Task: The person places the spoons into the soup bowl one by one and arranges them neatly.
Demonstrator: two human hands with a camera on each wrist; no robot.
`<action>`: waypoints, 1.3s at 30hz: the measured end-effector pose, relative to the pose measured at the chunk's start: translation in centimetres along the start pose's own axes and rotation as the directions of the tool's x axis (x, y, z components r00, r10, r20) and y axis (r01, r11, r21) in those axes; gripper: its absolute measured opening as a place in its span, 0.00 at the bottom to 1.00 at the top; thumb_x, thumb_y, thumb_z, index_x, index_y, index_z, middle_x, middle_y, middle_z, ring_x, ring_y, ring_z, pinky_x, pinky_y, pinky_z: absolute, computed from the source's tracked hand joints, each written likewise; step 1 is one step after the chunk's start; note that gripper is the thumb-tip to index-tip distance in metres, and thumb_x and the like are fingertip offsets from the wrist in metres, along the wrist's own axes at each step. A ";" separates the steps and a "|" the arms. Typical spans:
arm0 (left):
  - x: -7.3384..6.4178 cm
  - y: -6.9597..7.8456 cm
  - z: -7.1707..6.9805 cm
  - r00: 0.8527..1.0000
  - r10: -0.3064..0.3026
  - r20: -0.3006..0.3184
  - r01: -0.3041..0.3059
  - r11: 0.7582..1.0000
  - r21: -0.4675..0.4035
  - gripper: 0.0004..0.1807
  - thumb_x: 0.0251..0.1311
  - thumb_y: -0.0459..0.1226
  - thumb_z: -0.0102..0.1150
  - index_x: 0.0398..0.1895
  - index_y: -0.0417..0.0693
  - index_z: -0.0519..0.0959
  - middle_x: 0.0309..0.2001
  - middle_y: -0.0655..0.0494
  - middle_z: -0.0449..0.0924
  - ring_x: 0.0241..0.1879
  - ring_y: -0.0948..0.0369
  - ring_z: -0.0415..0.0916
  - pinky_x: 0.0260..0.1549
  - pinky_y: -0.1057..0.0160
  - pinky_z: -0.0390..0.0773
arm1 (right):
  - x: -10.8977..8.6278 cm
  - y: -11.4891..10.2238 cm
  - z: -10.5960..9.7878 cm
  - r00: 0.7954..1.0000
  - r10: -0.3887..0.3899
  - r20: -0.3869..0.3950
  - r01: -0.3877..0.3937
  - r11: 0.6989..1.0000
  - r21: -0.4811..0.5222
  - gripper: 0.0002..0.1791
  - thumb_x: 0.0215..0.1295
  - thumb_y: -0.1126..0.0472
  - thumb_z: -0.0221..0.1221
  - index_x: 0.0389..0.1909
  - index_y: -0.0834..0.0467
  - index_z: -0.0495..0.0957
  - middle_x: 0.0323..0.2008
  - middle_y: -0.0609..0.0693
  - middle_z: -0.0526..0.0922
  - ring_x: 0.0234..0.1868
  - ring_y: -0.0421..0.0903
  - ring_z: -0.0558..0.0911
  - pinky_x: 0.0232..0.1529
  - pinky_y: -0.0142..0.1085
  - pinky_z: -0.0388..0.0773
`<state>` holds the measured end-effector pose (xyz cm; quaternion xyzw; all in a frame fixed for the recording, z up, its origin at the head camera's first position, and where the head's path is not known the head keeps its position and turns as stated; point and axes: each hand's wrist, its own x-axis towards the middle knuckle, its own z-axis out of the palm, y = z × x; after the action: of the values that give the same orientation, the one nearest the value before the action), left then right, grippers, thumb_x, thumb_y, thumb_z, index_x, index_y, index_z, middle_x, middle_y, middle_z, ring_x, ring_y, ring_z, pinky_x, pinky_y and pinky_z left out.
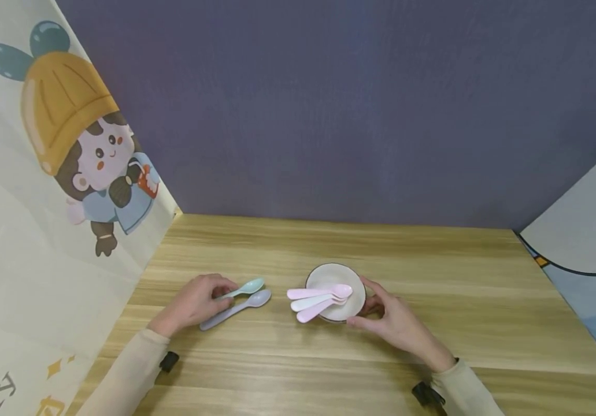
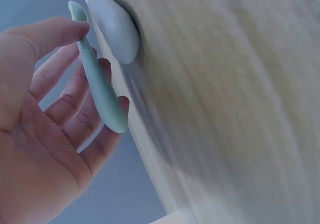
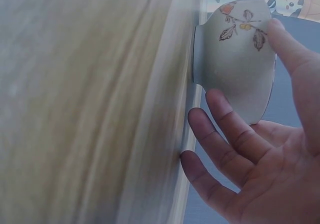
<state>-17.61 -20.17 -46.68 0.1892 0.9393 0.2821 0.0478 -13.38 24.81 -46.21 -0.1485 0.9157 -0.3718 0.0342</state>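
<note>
My left hand [image 1: 199,301] pinches the handle of a mint green spoon [image 2: 100,86] between thumb and fingers, its oval end pointing right in the head view. Just beside it a lavender spoon [image 1: 259,298] lies on the table, its handle partly under the hand. To the right stands a small white bowl [image 1: 325,276] with a dark rim; the right wrist view shows leaves and berries painted on its outside. Two pink spoons and a white spoon [image 1: 305,303] rest in it, handles sticking out leftward. My right hand [image 1: 399,325] holds the bowl's right side, thumb at the near rim.
All this is on a wood-grain table [image 1: 433,260]. A dark grey-blue panel [image 1: 329,115] rises behind it. On the left stands a white sheet with a cartoon child [image 1: 100,156], and another printed sheet [image 1: 584,231] borders the right side.
</note>
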 end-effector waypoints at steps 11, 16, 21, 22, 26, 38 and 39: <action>0.0 0.4 -0.6 0.999 0.028 -0.028 -0.027 0.999 0.021 0.14 0.64 0.37 0.70 0.52 0.52 0.90 0.39 0.65 0.87 0.38 0.67 0.79 0.40 0.63 0.80 | 0.2 0.0 -0.1 1.000 0.002 0.001 -0.002 1.000 -0.018 0.58 0.57 0.37 0.77 0.81 0.60 0.62 0.34 0.32 0.88 0.42 0.37 0.88 0.53 0.41 0.82; 0.1 0.8 -0.8 0.997 0.060 -0.047 -0.059 0.998 0.018 0.14 0.64 0.36 0.71 0.53 0.49 0.90 0.41 0.62 0.88 0.38 0.67 0.81 0.39 0.65 0.82 | 0.2 0.0 -0.1 1.000 -0.012 -0.008 0.012 1.000 -0.022 0.57 0.57 0.38 0.77 0.80 0.61 0.63 0.34 0.33 0.88 0.41 0.37 0.87 0.50 0.40 0.82; 0.3 1.2 -1.0 0.996 0.070 -0.051 -0.069 0.997 0.022 0.14 0.65 0.37 0.71 0.53 0.50 0.90 0.43 0.61 0.89 0.39 0.66 0.81 0.39 0.65 0.81 | 0.2 0.1 -0.1 1.000 0.002 -0.003 -0.002 1.000 -0.019 0.58 0.57 0.38 0.77 0.81 0.61 0.63 0.34 0.34 0.88 0.41 0.38 0.87 0.49 0.39 0.81; 0.3 1.3 -1.0 0.996 0.069 -0.053 -0.068 0.997 0.021 0.14 0.65 0.37 0.71 0.53 0.50 0.90 0.43 0.61 0.89 0.39 0.66 0.81 0.39 0.65 0.81 | 0.2 0.1 -0.1 1.000 0.003 -0.002 -0.003 1.000 -0.018 0.58 0.57 0.38 0.77 0.81 0.61 0.63 0.34 0.35 0.88 0.41 0.38 0.87 0.49 0.39 0.81; 0.3 1.4 -1.2 0.995 0.083 -0.063 -0.082 0.996 0.017 0.13 0.65 0.36 0.71 0.52 0.49 0.90 0.43 0.60 0.89 0.38 0.66 0.81 0.37 0.65 0.81 | 0.2 0.2 -0.1 1.000 0.001 0.002 -0.001 1.000 -0.023 0.58 0.57 0.37 0.77 0.81 0.62 0.62 0.35 0.34 0.88 0.41 0.39 0.87 0.49 0.40 0.82; 0.7 1.7 -1.1 0.990 0.122 -0.075 -0.121 0.993 0.018 0.12 0.65 0.36 0.71 0.51 0.49 0.91 0.41 0.62 0.89 0.37 0.68 0.80 0.37 0.66 0.80 | 0.2 0.1 0.0 1.000 -0.006 0.001 0.006 1.000 -0.026 0.58 0.58 0.37 0.76 0.81 0.63 0.62 0.35 0.34 0.89 0.42 0.36 0.87 0.51 0.41 0.82; 0.7 1.8 -1.0 0.989 0.124 -0.076 -0.122 0.992 0.020 0.12 0.65 0.36 0.71 0.51 0.49 0.91 0.41 0.62 0.89 0.37 0.68 0.80 0.37 0.66 0.80 | 0.1 0.1 0.0 1.000 -0.008 0.000 0.008 1.000 -0.024 0.58 0.58 0.37 0.76 0.81 0.63 0.62 0.35 0.34 0.89 0.41 0.36 0.87 0.51 0.41 0.82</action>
<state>-17.86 -19.08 -44.85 0.2361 0.9292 0.2843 -0.0073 -13.53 24.83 -46.27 -0.1524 0.9195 -0.3611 0.0312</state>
